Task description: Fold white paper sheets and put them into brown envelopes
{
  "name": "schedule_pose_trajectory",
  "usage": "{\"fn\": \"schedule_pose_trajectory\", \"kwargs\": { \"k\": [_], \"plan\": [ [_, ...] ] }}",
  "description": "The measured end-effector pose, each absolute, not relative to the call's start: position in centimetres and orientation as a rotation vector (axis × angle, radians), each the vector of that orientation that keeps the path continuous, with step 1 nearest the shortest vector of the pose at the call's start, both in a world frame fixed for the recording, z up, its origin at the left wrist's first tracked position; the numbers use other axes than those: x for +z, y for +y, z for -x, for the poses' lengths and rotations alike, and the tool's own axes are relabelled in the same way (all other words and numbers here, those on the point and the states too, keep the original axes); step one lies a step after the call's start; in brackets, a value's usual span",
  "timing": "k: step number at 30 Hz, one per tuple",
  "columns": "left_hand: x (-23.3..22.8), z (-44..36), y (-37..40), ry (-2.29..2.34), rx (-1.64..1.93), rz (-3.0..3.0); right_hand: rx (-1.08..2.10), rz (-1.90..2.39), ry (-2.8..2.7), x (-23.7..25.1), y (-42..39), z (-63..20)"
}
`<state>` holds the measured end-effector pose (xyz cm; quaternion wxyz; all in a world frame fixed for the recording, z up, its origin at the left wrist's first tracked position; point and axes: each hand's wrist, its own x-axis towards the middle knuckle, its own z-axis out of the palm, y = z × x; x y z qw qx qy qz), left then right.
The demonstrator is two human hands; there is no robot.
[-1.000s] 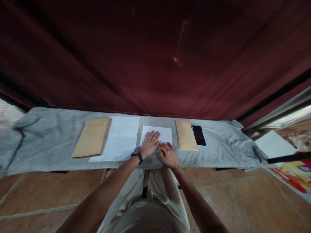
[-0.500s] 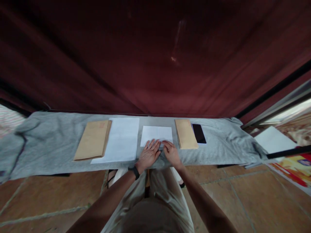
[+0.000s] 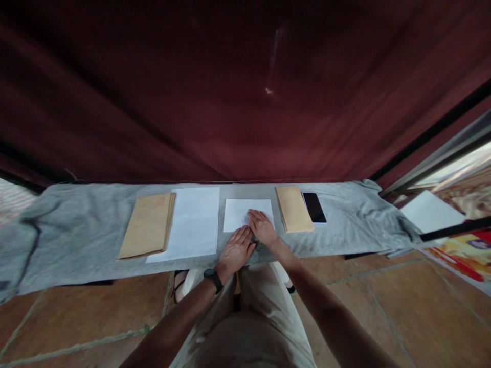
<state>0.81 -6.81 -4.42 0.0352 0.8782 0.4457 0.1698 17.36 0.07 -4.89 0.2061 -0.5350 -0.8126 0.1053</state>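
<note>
Gry-clothed tbl [image 3: 356, 220] w/ lg envs [image 3: 146, 225], lg ppr [image 3: 195, 220], sm ppr [image 3: 236, 210], sm envs [image 3: 295, 209], phone [image 3: 314, 207]

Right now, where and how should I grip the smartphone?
Probably pinch the smartphone by its long right edge, coming from the right: it lies flat, screen up, its left side crowded by the narrow brown envelopes, its right bordered by grey cloth.

- A single view, from a camera worn on the head, looks from above the near side of the desk [image 3: 356, 220].
- It faces forward and down, with floor [image 3: 429, 306] on the near side of the desk and a dark red backdrop [image 3: 215, 117] beyond it.
- It sits high enough that the left hand [image 3: 235, 250] and right hand [image 3: 262, 228], at the desk's middle, look small.
- Past the desk's right end things look stretched, perhaps by a wide lens.
</note>
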Motion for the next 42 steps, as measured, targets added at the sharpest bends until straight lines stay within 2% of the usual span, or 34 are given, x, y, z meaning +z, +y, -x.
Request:
{"fn": "schedule_pose_trajectory", "kwargs": {
  "k": [12, 22, 33, 42],
  "plan": [
    [-4.0, -0.7, -6.9, 1.361, 0.526, -2.698, 0.23, 1.611, -2.224, -4.7, 3.7, -16.4],
    [-4.3, -0.8, -6.8, 1.345, 0.522, -2.665, 0.197, 1.63, -2.208, -5.3, 1.4, -15.2],
    [-4.1, -0.8, -6.9, 1.375, 0.514, -2.697, 0.193, 1.674, -2.185, -5.5, 4.4, -15.3],
    [-4.1, -0.9, -6.7, 1.368, 0.521, -2.687, 0.159, 1.62, -2.208, -5.7, 2.0, -16.4]
  ]
}}
